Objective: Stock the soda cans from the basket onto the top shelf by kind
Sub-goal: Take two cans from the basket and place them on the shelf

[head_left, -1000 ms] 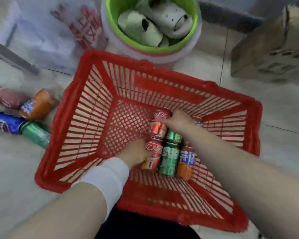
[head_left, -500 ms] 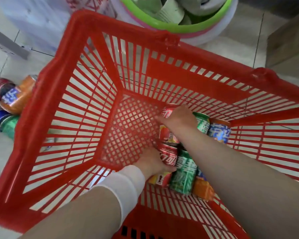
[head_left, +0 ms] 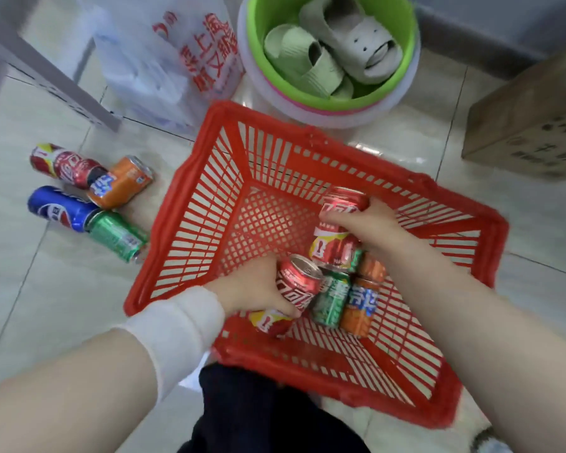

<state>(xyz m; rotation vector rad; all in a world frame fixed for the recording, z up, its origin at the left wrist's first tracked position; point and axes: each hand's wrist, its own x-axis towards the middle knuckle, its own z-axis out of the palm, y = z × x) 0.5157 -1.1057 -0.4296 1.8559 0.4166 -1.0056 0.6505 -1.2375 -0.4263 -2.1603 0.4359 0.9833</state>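
The fingers (head_left: 286, 308) of the left hand (head_left: 252, 289) are curled round the middle of a red cola can (head_left: 299, 282), which lies tilted low inside the red basket (head_left: 164, 243), near the basket's near wall, its silver top pointing up and away. The fingers (head_left: 335, 220) of the right hand (head_left: 371, 227) are wrapped round a second red cola can (head_left: 337, 238) deeper in the basket, towards its far right corner; that can stands steeper, top end away from the person. Both hands grip firmly, fingers close together, not spread. Between and just beside the two held cans, on the basket's grid floor, lie a green can (head_left: 332, 297) and an orange can (head_left: 360, 305) side by side and touching, with another orange can (head_left: 371, 266) partly hidden under the right wrist. A white wristband (head_left: 177, 328) covers the left wrist at the basket's near left rim. On the tiled floor left of the basket lie four cans in a loose cluster: a red floor can (head_left: 66, 165), an orange floor can (head_left: 121, 183), a blue can (head_left: 59, 207) and a green floor can (head_left: 116, 235), the last nearly touching the basket's left wall. Beyond the basket's far edge stand a printed plastic bag (head_left: 164, 60) and a green basin (head_left: 254, 34) holding pale slippers (head_left: 311, 60); a cardboard box (head_left: 530, 119) sits beyond its right corner.
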